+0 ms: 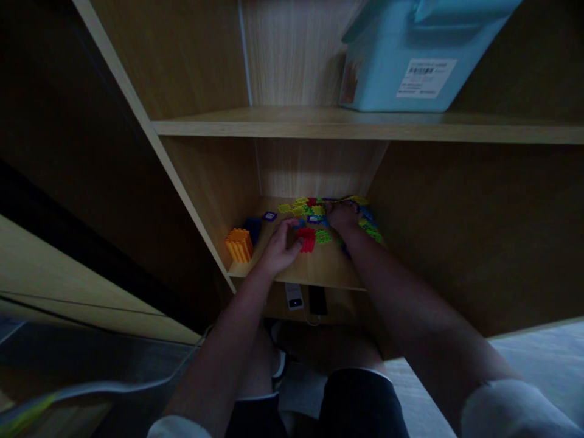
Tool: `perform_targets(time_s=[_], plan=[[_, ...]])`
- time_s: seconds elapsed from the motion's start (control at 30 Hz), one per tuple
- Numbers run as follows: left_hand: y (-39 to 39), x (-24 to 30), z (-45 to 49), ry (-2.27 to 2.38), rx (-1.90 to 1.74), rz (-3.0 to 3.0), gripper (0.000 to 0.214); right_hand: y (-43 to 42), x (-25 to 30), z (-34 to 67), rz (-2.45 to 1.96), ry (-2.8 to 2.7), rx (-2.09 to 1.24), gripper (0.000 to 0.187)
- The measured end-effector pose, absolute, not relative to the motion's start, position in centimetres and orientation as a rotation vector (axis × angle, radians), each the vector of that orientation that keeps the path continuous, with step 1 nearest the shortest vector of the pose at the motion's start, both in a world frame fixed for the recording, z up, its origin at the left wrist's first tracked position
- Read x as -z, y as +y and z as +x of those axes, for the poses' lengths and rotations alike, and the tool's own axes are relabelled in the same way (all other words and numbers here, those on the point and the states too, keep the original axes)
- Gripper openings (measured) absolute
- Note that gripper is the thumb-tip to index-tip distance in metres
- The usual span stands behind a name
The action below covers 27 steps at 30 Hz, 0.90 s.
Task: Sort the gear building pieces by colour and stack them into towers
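Note:
My left hand [279,248] is over the shelf board with thumb and index finger apart. Its thumb touches, or nearly touches, the left edge of a red stack of ridged plastic pieces [306,239]. Deeper in, my right hand [342,214] reaches into a heap of interlocking plastic pieces, its fingers curled down and dim; what they grip is hidden. Yellow pieces [298,208] lie loose left of that hand. A green piece [323,236] rests just right of the red stack. More green pieces [370,230] lie beside the right wrist.
An orange stack [239,245] stands at the shelf's left front, a dark blue stack [253,230] behind it. A purple square piece [269,216] lies nearby. Overhead is a shelf edge [319,129] bearing a blue bin [401,67]. Below sit a white power bank [294,296] and a phone [318,300].

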<state>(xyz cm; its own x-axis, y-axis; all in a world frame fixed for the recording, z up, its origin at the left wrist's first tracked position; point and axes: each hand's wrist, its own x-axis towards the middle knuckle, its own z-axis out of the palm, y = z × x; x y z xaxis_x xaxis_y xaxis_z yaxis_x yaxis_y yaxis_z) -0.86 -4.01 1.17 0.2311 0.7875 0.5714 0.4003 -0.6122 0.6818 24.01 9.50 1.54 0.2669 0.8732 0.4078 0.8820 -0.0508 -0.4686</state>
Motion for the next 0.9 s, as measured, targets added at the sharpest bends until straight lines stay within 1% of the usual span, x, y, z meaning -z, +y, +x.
perform_targets(time_s=[0.13, 0.23, 0.37, 0.5, 0.63, 0.77, 0.8, 0.9], plan=[[-4.0, -1.2, -0.8, 1.097, -1.354, 2.125, 0.042, 8.4, -2.7, 24.4, -1.711, -1.542, 0.110, 0.047], [-4.1, -1.2, -0.8, 1.106, -1.365, 2.143, 0.040, 6.5, -3.8, 25.1, -1.463, -1.553, 0.140, 0.042], [-4.5, -1.6, -0.9, 1.135, -1.395, 2.167, 0.035, 3.3, -3.7, 25.5, -1.223, -1.401, 0.028, 0.030], [-4.8, -1.8, -0.8, 1.146, -1.404, 2.202, 0.032, 1.0, -2.1, 25.2, -1.176, -1.324, -0.137, 0.033], [-4.7, -1.9, -0.8, 1.144, -1.415, 2.231, 0.031, 0.2, -0.9, 25.1, -1.222, -1.350, -0.128, 0.033], [-4.8, -2.0, -0.8, 1.163, -1.423, 2.267, 0.031, 0.2, -0.7, 25.2, -1.254, -1.280, -0.119, 0.042], [-4.8, -2.0, -0.8, 1.166, -1.426, 2.275, 0.031, 0.2, -0.7, 25.2, -1.259, -1.269, -0.108, 0.041], [-5.0, -2.2, -0.8, 1.161, -1.428, 2.301, 0.030, -0.4, -1.1, 25.1, -1.252, -1.294, -0.063, 0.026]])
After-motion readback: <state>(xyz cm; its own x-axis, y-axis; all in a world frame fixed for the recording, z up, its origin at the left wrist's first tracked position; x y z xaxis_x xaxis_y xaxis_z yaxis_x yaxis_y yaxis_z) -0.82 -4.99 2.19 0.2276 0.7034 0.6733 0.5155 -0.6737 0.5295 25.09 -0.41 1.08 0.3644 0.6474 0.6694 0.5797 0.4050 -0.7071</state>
